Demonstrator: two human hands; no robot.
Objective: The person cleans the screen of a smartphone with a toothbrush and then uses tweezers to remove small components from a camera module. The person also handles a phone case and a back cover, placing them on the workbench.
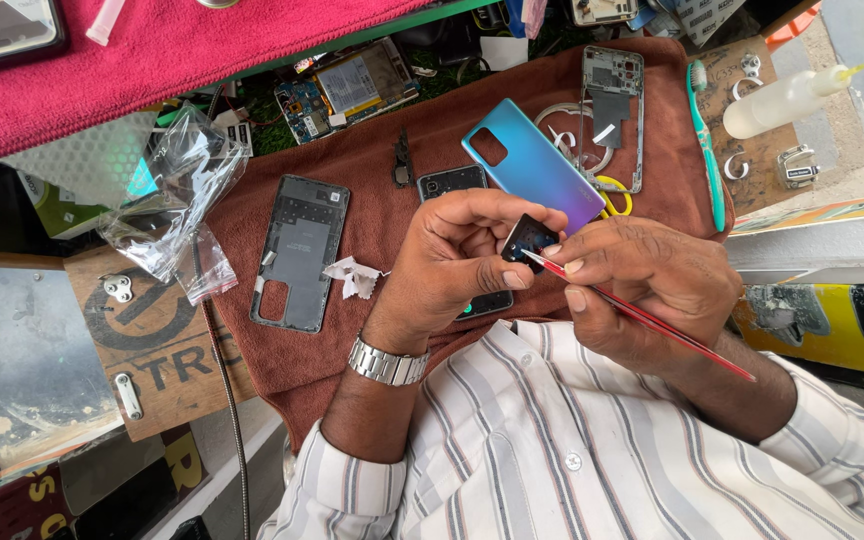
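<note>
1. Left hand (452, 262) pinches a small black camera cover piece (529, 240) between thumb and fingertips – held above the brown cloth (372, 330) on the counter, just in front of the chest.
2. Right hand (647, 285) grip closed on red tweezers (642, 315); long axis runs diagonally, tip pointing up-left and touching the black piece, rear end toward lower right.
3. Blue phone back cover (537, 165) lies flat on the cloth just beyond the hands, long axis diagonal.
4. Grey phone back panel (300, 250) lies left, white paper scrap (354, 277) beside it.
5. Clear plastic bag (177, 190) at the cloth's left edge – contents cannot be told.
6. Green toothbrush (708, 150) far right, upright in frame.
</note>
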